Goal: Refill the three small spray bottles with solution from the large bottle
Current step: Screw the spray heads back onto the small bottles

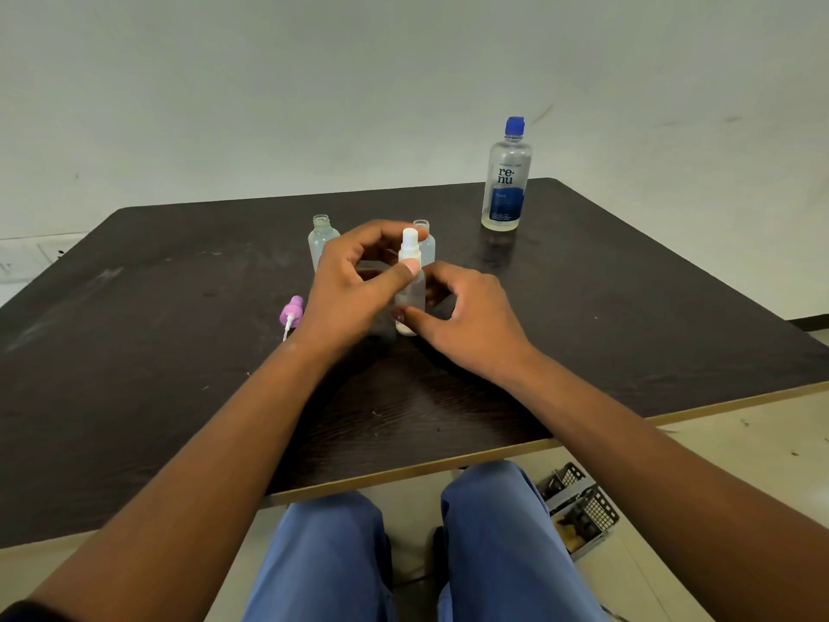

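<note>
A small clear plastic spray bottle with a white top (410, 287) stands mid-worktop (605, 307). The left hand (354, 280) pinches its top; the right hand (466, 318) holds its base. Two open small bottles (322, 240) stand behind. The big blue-capped bottle (506, 181) stands far right.

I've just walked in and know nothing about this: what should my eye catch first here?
Two hands meet mid-table on a small clear spray bottle: the left hand pinches its white spray top, the right hand steadies its body. Behind stand two uncapped small bottles, a tall blue-capped large bottle stands far right, and a purple spray head lies left.
</note>
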A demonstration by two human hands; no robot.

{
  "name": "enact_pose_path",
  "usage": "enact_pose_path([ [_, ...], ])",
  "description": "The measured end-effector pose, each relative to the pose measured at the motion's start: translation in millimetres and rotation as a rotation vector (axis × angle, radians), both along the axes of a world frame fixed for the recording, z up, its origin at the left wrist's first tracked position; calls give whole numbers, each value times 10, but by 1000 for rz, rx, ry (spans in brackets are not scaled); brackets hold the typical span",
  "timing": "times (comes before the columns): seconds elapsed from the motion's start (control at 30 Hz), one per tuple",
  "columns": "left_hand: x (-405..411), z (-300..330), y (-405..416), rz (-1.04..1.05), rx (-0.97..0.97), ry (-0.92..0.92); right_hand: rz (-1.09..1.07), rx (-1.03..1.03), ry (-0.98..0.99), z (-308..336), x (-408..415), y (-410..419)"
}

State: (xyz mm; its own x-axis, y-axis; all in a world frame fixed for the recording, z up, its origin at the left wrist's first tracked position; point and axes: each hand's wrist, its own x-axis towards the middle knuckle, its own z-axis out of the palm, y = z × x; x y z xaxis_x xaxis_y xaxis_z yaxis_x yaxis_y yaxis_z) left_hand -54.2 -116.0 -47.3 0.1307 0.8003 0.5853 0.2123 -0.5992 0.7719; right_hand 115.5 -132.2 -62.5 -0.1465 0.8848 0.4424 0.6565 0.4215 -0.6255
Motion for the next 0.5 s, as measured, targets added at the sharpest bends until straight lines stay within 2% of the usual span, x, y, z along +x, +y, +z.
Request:
enact_pose_path([
  [0.13,14,28,-9,-35,-61,-115,-8,5,-15,7,-7,-3],
  [0.3,1,-5,15,54,18,-23,-9,8,-20,-4,-6,2],
  [0.5,-5,39,-11,6,-12,-135,-9,10,-17,-3,-4,5],
])
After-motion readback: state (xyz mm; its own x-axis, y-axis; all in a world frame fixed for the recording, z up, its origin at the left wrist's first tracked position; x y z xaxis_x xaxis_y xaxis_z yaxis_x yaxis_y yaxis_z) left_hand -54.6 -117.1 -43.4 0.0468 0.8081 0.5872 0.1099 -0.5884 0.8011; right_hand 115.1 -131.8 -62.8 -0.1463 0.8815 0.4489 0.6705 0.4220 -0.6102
